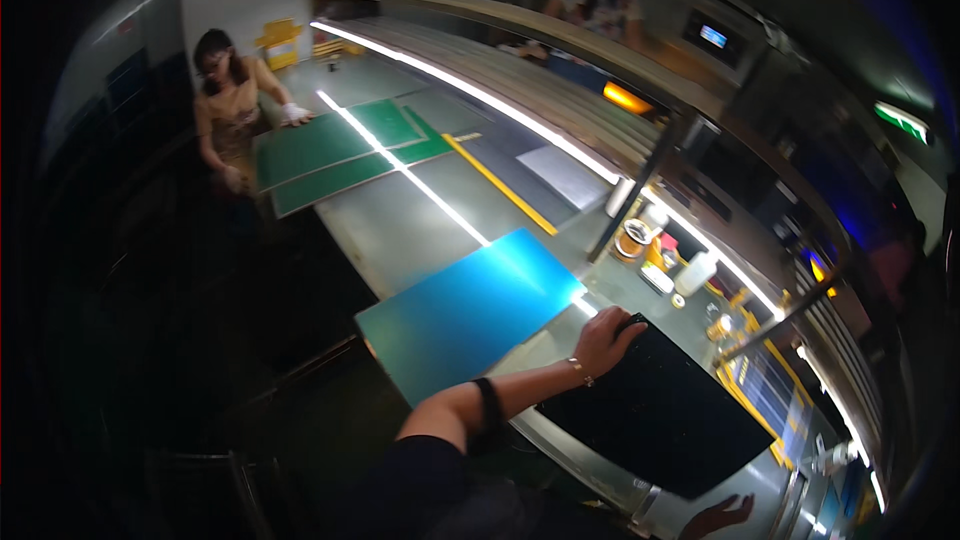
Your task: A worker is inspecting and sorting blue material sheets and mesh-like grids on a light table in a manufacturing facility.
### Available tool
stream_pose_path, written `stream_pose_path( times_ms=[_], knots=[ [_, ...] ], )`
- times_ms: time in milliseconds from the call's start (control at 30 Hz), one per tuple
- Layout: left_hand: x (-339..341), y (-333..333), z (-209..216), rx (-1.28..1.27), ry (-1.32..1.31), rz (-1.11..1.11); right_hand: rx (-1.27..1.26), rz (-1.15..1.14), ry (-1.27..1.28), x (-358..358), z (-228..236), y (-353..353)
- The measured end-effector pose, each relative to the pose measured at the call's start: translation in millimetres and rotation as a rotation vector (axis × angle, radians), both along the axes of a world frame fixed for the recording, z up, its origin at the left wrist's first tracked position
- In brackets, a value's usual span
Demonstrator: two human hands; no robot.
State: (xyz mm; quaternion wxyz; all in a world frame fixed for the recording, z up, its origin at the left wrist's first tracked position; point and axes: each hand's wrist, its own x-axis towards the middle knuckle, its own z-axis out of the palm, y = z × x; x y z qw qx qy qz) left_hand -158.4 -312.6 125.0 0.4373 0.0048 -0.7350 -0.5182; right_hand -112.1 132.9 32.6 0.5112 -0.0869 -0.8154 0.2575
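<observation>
My left hand (603,336) reaches across with its fingers curled over the upper left corner of a flat black panel (660,410). The panel is rectangular, dark and dotted with tiny specks. Its surface looks tilted above the metal bench. Just beyond the panel's near right edge, my right hand (718,517) is apart from it, fingers spread, holding nothing. To the left of the panel lies a glossy blue sheet (475,310) on the bench, reflecting a strip light.
At the far left a person (235,110) in a tan top rests a white-gloved hand on green sheets (345,155). Bottles and jars (690,272) stand behind the black panel. A dark post (630,202) and a yellow-edged frame (775,380) rise nearby.
</observation>
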Motion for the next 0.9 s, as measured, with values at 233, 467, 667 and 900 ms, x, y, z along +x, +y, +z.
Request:
stream_pose_path(
  times_ms=[233,467,667,900],
  knots=[
    [28.4,-59.3,-143.5,-0.268,-0.744,-0.083,0.694,0.906,-0.780,20.3,-52.6,-139.5],
    [212.7,-172.9,-181.7,-0.225,-0.765,0.960,0.995,0.903,-0.746,-18.7,-83.0,-147.0],
    [263.5,-193.6,-218.7,1.001,-0.752,0.637,0.874,0.879,-0.807,-25.3,-65.5,-152.3],
    [237.2,-190.1,-189.4,1.311,-0.335,0.166,0.349,1.071,-1.003,-51.3,-42.6,-191.1]
  ],
)
